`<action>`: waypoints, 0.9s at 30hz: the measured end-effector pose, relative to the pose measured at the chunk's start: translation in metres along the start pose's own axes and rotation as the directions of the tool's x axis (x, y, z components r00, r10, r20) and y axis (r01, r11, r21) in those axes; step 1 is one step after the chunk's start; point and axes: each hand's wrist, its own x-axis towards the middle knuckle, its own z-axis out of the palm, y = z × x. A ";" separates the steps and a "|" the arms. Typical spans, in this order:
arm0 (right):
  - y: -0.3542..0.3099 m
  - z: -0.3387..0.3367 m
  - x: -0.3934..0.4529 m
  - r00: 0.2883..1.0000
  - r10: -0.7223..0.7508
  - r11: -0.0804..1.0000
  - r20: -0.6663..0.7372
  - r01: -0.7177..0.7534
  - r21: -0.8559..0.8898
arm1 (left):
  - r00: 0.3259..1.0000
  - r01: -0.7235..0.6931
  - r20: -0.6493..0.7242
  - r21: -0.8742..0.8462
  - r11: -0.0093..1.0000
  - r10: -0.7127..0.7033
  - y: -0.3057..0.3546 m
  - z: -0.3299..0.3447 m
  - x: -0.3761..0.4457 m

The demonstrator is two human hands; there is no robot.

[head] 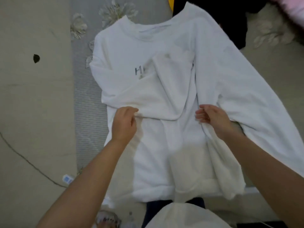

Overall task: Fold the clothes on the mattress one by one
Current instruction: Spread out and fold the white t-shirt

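On the far left lies a beige floor (32, 112) with one small dark spot (36, 58) on it and one thin dark cable (29, 163) curving toward the near side, where one small blue-and-white tag (67, 179) sits at the edge of the mattress. The mattress (88, 112) shows a grey striped cover printed with pale flowers, and it runs from near to far in the middle of the view.

One white long-sleeved shirt (164, 153) is spread on the mattress, collar at the far end and hem at the near end. Grey letters (139, 71) on its chest are partly covered by one sleeve folded across the front. The other sleeve stretches out to the right.

Two hands work at the middle of the shirt. The left hand (123, 124) has its fingers curled and pinches the edge of the folded sleeve. Just right of centre, the right hand (212, 118) has its fingers curled around a bunched fold of the shirt's right side.

At the far right, one black garment (230, 17) lies beyond the shirt's shoulder, with one yellow item (171, 4) just left of it and one pink item (289, 7) in the far corner.
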 end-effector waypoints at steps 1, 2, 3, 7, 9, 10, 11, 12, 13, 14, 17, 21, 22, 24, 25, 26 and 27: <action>-0.006 0.010 0.003 0.999 -0.033 0.999 -0.015 0.033 -0.010 | 0.999 0.033 0.010 0.061 0.998 -0.034 -0.010 -0.001 0.000; -0.015 0.019 0.007 0.997 -0.074 0.997 -0.028 0.073 -0.026 | 0.998 0.063 0.017 0.119 0.991 -0.066 -0.018 -0.002 0.001; -0.023 0.029 0.014 0.988 -0.149 0.982 -0.044 0.143 -0.120 | 0.996 0.082 0.026 0.174 0.981 -0.088 -0.024 -0.003 0.003; -0.052 0.063 0.051 0.951 -0.294 0.867 -0.100 0.220 -0.447 | 0.976 0.210 -0.002 0.296 0.932 -0.219 -0.038 -0.008 0.019; -0.060 0.069 0.066 0.967 -0.228 0.876 -0.114 0.153 -0.458 | 0.977 0.188 0.025 0.360 0.914 -0.210 -0.045 -0.010 0.030; -0.062 0.069 0.070 0.969 -0.215 0.889 -0.119 0.144 -0.435 | 0.982 0.161 0.039 0.348 0.924 -0.186 -0.048 -0.012 0.035; -0.065 0.066 0.073 0.963 -0.240 0.900 -0.123 0.173 -0.401 | 0.987 0.134 0.044 0.296 0.946 -0.154 -0.049 -0.016 0.038; -0.068 0.059 0.073 0.944 -0.305 0.900 -0.127 0.242 -0.361 | 0.990 0.125 0.038 0.200 0.972 -0.135 -0.050 -0.021 0.042; -0.071 0.050 0.070 0.911 -0.390 0.887 -0.135 0.332 -0.322 | 0.990 0.133 0.034 0.086 0.987 -0.136 -0.050 -0.028 0.045; -0.073 0.038 0.065 0.868 -0.469 0.864 -0.161 0.413 -0.289 | 0.991 0.130 0.031 -0.003 0.992 -0.130 -0.050 -0.035 0.048; -0.063 -0.002 0.044 0.746 -0.582 0.808 -0.324 0.488 -0.329 | 0.994 -0.096 0.050 0.026 0.995 0.094 -0.040 -0.057 0.053; -0.012 -0.032 0.016 0.911 -0.245 0.925 -0.330 0.118 -0.362 | 0.929 -0.302 0.284 0.209 0.930 0.237 -0.024 -0.049 0.054; 0.001 -0.033 0.009 0.936 -0.160 0.905 -0.312 0.013 -0.426 | 0.912 -0.272 0.376 0.249 0.930 0.166 -0.021 -0.039 0.052; 0.011 -0.031 -0.004 0.927 -0.192 0.811 -0.323 -0.036 -0.584 | 0.883 -0.242 0.463 0.308 0.920 0.077 -0.023 -0.020 0.048; 0.010 -0.030 -0.005 0.910 -0.264 0.784 -0.320 0.009 -0.620 | 0.888 -0.209 0.457 0.313 0.927 0.046 -0.025 -0.016 0.049; 0.006 -0.029 -0.004 0.876 -0.378 0.745 -0.300 0.096 -0.660 | 0.900 -0.178 0.435 0.315 0.932 0.025 -0.027 -0.016 0.050; -0.004 -0.026 0.002 0.830 -0.500 0.674 -0.249 0.193 -0.713 | 0.921 -0.199 0.384 0.317 0.927 0.067 -0.031 -0.019 0.049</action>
